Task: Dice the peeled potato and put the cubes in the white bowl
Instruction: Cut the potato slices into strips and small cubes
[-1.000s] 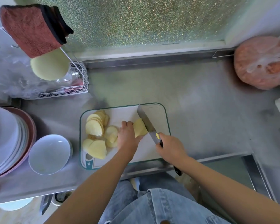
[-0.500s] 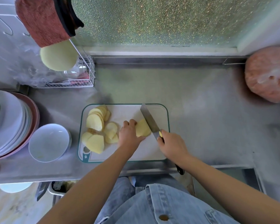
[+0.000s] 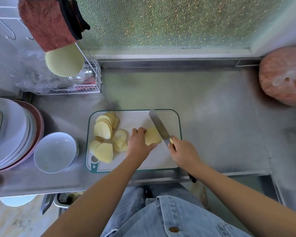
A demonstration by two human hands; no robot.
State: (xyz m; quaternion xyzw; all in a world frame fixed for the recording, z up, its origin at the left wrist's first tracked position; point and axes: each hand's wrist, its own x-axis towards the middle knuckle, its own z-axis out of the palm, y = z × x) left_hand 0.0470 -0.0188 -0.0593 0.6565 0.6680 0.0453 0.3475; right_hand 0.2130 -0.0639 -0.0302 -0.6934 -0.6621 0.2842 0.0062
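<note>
A white cutting board point(image 3: 171, 158) with a green rim lies on the steel counter. My left hand point(image 3: 138, 142) grips a pale yellow potato piece point(image 3: 152, 135) in the middle of the board. My right hand point(image 3: 182, 152) holds a knife point(image 3: 158, 125) by its handle, and the blade lies against the right side of that piece. Several potato slices point(image 3: 104, 132) are piled on the board's left part. The white bowl point(image 3: 55, 152) stands empty on the counter just left of the board.
A stack of plates point(image 3: 12, 132) sits at the far left. A wire rack point(image 3: 85, 82) with a red cloth point(image 3: 48, 23) hangs behind it. A pink plastic bag point(image 3: 284, 76) lies at the back right. The counter's front edge runs just below the board.
The view has shifted slightly. My hands, the knife and the potato piece stay in about the same place on the board.
</note>
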